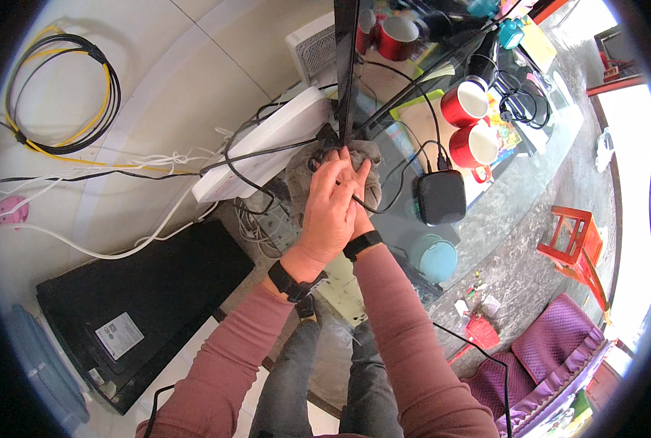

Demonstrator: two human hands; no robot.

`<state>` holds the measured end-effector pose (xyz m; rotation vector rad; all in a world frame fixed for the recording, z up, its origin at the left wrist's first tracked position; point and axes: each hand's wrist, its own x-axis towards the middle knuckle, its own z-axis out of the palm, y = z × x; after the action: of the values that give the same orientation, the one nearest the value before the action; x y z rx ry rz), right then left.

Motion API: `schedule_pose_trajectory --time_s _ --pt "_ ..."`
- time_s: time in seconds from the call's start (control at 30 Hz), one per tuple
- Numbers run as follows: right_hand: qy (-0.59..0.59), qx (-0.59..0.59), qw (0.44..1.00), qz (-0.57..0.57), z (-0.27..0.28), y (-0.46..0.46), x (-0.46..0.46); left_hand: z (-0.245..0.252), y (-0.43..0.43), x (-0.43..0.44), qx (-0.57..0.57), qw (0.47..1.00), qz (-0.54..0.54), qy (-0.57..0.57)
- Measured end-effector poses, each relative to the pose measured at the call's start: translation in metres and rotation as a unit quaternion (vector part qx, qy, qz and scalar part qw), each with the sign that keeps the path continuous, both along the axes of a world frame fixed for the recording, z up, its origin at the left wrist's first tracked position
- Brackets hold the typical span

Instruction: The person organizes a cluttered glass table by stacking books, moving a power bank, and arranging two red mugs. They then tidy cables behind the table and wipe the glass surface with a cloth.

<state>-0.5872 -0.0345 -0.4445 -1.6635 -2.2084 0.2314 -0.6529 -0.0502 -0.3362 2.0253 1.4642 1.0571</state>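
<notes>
My left hand (328,213) lies partly over my right hand (361,189), close to the lower end of a thin black upright panel (346,71). A black cable (377,211) runs in between the two hands, and my left fingers close around it. Beneath them a crumpled grey cloth (372,156) rests on the glass-topped table (500,241). My right fingers stretch over the cloth; their grip is partly hidden. From the hands the cable loops right towards a small black box (440,197). A black connector piece (327,136) sits just above my fingertips.
Left of the hands leans a white slab-like device (265,145) with cables across it. Two red mugs (473,145) and a blue cup (436,260) stand on the right. A large black case (145,312) lies lower left; coiled cable (63,93) hangs at the wall.
</notes>
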Motion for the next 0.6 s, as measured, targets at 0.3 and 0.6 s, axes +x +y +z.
schedule_pose_trajectory --time_s 0.3,0.6 --pt "-0.090 -0.037 0.992 0.080 0.019 -0.033 0.008 -0.008 -0.006 -0.006 -0.004 1.000 -0.008 0.020" --pt "-0.019 -0.231 0.966 0.111 0.055 -0.100 0.027 -0.004 -0.007 -0.013 -0.044 0.998 -0.025 0.021"
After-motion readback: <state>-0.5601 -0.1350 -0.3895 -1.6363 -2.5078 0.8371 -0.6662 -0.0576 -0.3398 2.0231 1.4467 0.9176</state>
